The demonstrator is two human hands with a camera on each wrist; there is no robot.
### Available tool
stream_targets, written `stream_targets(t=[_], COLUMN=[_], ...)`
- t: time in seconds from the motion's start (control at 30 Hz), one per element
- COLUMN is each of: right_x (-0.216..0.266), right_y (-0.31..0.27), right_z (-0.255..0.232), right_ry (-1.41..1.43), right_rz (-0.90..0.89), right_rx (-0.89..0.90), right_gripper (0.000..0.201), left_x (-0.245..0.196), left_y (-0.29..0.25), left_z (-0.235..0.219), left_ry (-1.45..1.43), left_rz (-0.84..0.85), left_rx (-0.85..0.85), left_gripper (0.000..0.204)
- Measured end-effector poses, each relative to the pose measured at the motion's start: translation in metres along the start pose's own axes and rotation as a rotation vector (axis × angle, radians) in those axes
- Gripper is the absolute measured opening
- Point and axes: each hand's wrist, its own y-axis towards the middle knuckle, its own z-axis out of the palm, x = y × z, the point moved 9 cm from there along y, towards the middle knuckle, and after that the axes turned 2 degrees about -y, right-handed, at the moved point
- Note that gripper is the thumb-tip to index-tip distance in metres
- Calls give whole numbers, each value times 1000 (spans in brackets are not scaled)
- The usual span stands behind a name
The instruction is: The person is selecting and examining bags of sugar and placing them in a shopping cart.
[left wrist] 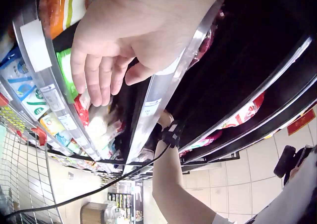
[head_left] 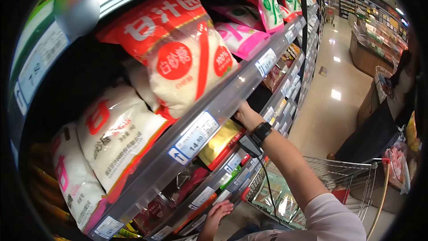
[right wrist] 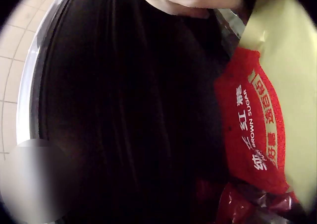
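My right hand reaches into the shelf below the white sugar, most of it hidden behind the shelf edge. In the right wrist view, part of that hand shows at the top, close to a gold and red brown sugar bag. I cannot tell whether its fingers hold anything. The same gold bag stands to the left of the wrist in the head view. My left hand hangs low in front of the shelves. Its fingers are loosely extended and hold nothing in the left wrist view.
Large white sugar bags fill the shelf above, behind a rail with price tags. A wire shopping cart with green packages stands at the right. A person in dark clothing is beyond it, next to the aisle floor.
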Motion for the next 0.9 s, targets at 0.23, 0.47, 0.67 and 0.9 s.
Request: stream_targets(t=[0.23, 0.47, 0.67, 0.9], right_x=[18, 28, 34, 93], right_y=[30, 20, 9, -83], right_z=[13, -7, 11, -17], right_ry=[35, 87, 175, -131], right_rz=[-162, -223, -358, -456], right_rx=[-91, -85, -29, -119], right_gripper=[20, 17, 14, 19], left_x=[-13, 38, 25, 4], left_y=[-40, -60, -71, -64], left_z=[-33, -99, -95, -50], left_ry=[-62, -67, -72, -139], left_rz=[72, -92, -3, 14], left_rx=[-65, -265, -306, -128], left_gripper=[30, 35, 34, 31])
